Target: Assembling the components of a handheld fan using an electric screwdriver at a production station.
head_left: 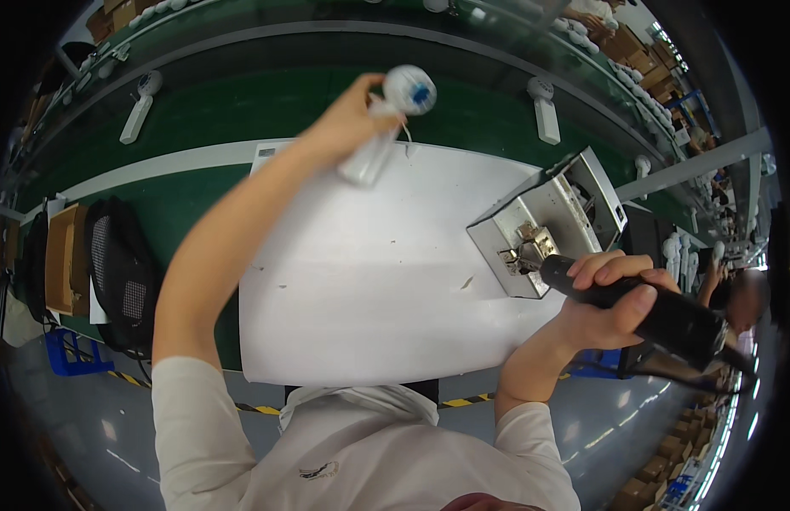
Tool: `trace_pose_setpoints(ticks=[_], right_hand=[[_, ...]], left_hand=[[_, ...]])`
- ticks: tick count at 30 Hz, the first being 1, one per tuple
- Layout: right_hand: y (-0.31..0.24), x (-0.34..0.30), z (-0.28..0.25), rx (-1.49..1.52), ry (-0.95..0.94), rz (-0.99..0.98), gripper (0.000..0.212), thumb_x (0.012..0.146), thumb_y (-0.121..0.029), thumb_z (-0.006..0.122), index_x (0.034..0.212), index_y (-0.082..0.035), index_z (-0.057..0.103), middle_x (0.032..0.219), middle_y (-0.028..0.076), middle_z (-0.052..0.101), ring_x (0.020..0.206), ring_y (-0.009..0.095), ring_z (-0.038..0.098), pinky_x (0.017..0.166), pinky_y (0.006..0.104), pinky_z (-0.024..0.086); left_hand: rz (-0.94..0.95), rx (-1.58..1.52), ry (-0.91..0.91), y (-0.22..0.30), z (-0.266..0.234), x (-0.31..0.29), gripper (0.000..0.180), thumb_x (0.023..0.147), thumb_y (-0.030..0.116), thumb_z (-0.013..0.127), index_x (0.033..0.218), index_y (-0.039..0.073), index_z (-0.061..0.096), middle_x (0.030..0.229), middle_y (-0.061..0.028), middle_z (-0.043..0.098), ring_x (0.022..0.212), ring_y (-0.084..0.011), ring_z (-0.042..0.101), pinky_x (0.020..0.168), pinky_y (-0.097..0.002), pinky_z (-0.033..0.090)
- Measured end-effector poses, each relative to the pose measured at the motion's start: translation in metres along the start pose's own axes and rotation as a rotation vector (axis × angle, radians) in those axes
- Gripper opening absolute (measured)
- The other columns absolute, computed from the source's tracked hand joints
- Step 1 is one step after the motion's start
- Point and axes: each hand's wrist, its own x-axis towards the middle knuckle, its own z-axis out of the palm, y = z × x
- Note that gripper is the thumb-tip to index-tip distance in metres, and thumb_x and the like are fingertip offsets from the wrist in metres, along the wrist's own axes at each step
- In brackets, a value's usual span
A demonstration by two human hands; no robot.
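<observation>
Out over the far edge of the white work mat (pixel 352 289), my left hand (pixel 354 119) is closed round a white device (pixel 374 153) with a round head and a flat handle. A blue patch shows on the head, and a thin wire hangs beside it. My right hand (pixel 612 298) wraps round a black electric screwdriver (pixel 672 324) with a cord at its rear end. The screwdriver's front end points at the metal mechanism of a silver box-like screw feeder (pixel 578 200). Whether its tip touches the mechanism, I cannot tell.
Similar white devices lie on the green surface beyond the mat, one at the left (pixel 138 115) and one at the right (pixel 544 115). A brown carton (pixel 65 260) and a black mesh-backed chair (pixel 123 272) are at the left. A metal bar (pixel 697 166) crosses behind the feeder.
</observation>
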Motion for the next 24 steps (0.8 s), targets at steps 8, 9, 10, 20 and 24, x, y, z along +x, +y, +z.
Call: trace_pose_setpoints(ticks=[8, 9, 10, 20, 24], right_hand=[[0.005, -0.014, 0.001, -0.14, -0.036, 0.049, 0.029, 0.091, -0.032, 0.054, 0.105, -0.009, 0.041, 0.064, 0.007, 0.048, 0.044, 0.015, 0.048, 0.041, 0.0254, 0.042], [0.005, -0.014, 0.002, 0.024, -0.055, 0.116, 0.03, 0.091, -0.033, 0.055, 0.105, -0.01, 0.041, 0.065, 0.007, 0.048, 0.044, 0.014, 0.047, 0.041, 0.0251, 0.042], [0.002, -0.013, 0.003, 0.021, -0.047, 0.111, 0.03, 0.091, -0.033, 0.055, 0.105, -0.01, 0.041, 0.065, 0.007, 0.048, 0.044, 0.014, 0.047, 0.041, 0.0251, 0.042], [0.017, -0.016, 0.019, 0.103, -0.087, 0.039, 0.032, 0.092, -0.034, 0.051, 0.105, -0.007, 0.041, 0.067, 0.006, 0.046, 0.042, 0.012, 0.043, 0.037, 0.0237, 0.039], [0.021, -0.022, 0.019, -0.019, -0.103, 0.063, 0.033, 0.092, -0.034, 0.051, 0.106, -0.007, 0.038, 0.067, 0.006, 0.046, 0.041, 0.012, 0.043, 0.037, 0.0227, 0.041]], left_hand=[[-0.167, 0.886, 0.511, -0.079, -0.194, 0.079, 0.069, 0.085, 0.065, 0.046, 0.116, 0.006, 0.063, 0.113, -0.0222, 0.062, 0.103, -0.0429, 0.056, 0.087, -0.0512, 0.046], [0.062, 1.1, 0.912, -0.091, -0.232, 0.069, 0.059, 0.084, 0.056, 0.051, 0.106, 0.003, 0.066, 0.105, -0.0233, 0.064, 0.095, -0.0419, 0.059, 0.08, -0.05, 0.048], [-0.046, 1.34, 1.008, -0.094, -0.267, 0.061, 0.046, 0.081, 0.045, 0.055, 0.095, 0.003, 0.068, 0.098, -0.021, 0.065, 0.087, -0.0397, 0.06, 0.072, -0.048, 0.048], [-0.708, 0.982, 0.966, -0.217, -0.517, -0.03, 0.058, 0.091, 0.056, 0.037, 0.125, 0.012, 0.052, 0.125, -0.0149, 0.058, 0.115, -0.0413, 0.053, 0.097, -0.0563, 0.035], [-0.7, 0.99, 0.824, -0.235, -0.485, 0.024, 0.059, 0.083, 0.054, 0.056, 0.11, 0.001, 0.063, 0.107, -0.0208, 0.065, 0.099, -0.0431, 0.061, 0.083, -0.0472, 0.05]])
